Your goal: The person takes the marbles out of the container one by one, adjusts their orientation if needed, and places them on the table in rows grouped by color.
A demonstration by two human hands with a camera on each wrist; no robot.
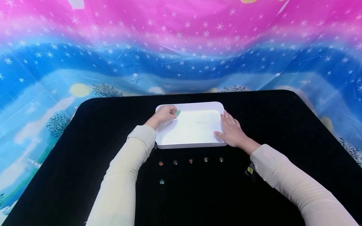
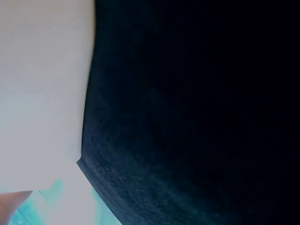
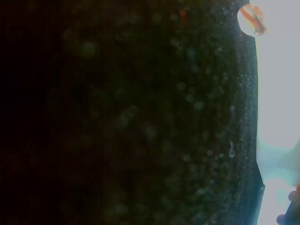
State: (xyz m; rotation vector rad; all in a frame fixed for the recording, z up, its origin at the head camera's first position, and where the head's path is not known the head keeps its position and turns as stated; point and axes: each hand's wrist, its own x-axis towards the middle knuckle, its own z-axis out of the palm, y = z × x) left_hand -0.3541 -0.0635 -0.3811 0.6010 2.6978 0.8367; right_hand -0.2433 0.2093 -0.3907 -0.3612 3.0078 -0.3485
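Note:
A shallow white tray (image 1: 192, 145) lies on the black table, its side wall (image 2: 42, 93) filling the left of the left wrist view. Over the tray's back left corner, my left hand (image 1: 165, 114) pinches green glass marbles (image 1: 178, 112) between thumb and fingers. My right hand (image 1: 232, 130) rests on the tray's right rim with its fingers fairly straight, the thumb reaching over the near corner. In the right wrist view, only fingertips (image 3: 293, 196) show at the lower right edge.
In front of the tray, a row of several glass marbles (image 1: 190, 161) lies on the black cloth (image 1: 198, 201). A single green marble (image 1: 162, 181) sits nearer, below the row's left end. A patterned curtain (image 1: 181, 62) hangs behind the table.

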